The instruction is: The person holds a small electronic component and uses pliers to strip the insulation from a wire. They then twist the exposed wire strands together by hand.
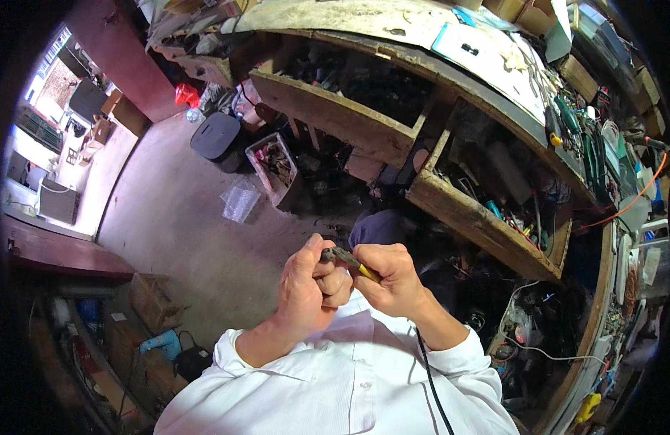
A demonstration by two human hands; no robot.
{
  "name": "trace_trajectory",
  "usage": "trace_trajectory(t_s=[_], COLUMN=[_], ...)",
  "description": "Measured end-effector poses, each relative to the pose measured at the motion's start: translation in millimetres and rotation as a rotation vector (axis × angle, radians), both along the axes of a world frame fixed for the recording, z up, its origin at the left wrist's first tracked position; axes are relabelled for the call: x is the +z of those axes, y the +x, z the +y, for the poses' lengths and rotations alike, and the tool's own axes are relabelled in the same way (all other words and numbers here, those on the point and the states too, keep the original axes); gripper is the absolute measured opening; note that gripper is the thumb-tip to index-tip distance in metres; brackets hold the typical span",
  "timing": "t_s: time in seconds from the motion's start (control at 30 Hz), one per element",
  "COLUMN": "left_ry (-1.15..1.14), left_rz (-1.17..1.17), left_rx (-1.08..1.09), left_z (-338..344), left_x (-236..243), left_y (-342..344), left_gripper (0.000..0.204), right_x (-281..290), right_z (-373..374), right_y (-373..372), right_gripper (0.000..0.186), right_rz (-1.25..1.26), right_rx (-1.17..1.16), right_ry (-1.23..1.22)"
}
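My left hand [309,283] is closed with its fingers curled around a small dark piece [327,254], perhaps a cable end; I cannot make it out clearly. My right hand [389,283] grips pliers [348,259] with yellow handles, their jaws at or against that dark piece between my two hands. A black cable [425,359] hangs down from below my right hand over the white shirt front.
A cluttered workbench [317,18] with open wooden drawers [335,105] runs ahead and right. On the floor are a black bin [215,138], a box of scraps [273,167] and bubble wrap [240,201]. A cardboard box [155,301] and blue power tool [161,344] lie lower left.
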State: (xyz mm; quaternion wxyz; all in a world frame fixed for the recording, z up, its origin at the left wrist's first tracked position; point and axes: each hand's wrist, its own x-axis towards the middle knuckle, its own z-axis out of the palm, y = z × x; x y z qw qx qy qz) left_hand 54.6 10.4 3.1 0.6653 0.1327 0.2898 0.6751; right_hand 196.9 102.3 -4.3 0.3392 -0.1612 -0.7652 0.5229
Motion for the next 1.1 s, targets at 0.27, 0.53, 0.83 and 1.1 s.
trace_trajectory(t_s=[0.27, 0.53, 0.83, 1.1], left_ry=[-0.032, 0.042, -0.059, 0.03], left_rz=[-0.334, 0.037, 0.179, 0.541], left_rx=[-0.341, -0.102, 0.002, 0.12], left_z=[-13, -2, -1, -2], left_x=[1, -21, -20, -31], left_y=[-16, -22, -20, -17], left_gripper=[0.053, 0.041, 0.035, 0.027], right_x=[-4, -13, -10, -8], right_z=[9, 7, 1, -12], right_y=[3, 2, 4, 3], right_gripper=[0.025, 0.022, 0.02, 0.017], right_rz=[-0.019, -0.095, -0.176, -0.216], right_rx=[0.186, 0.001, -0.096, -0.092], right_ry=[-0.02, -0.042, 0.187, 0.035])
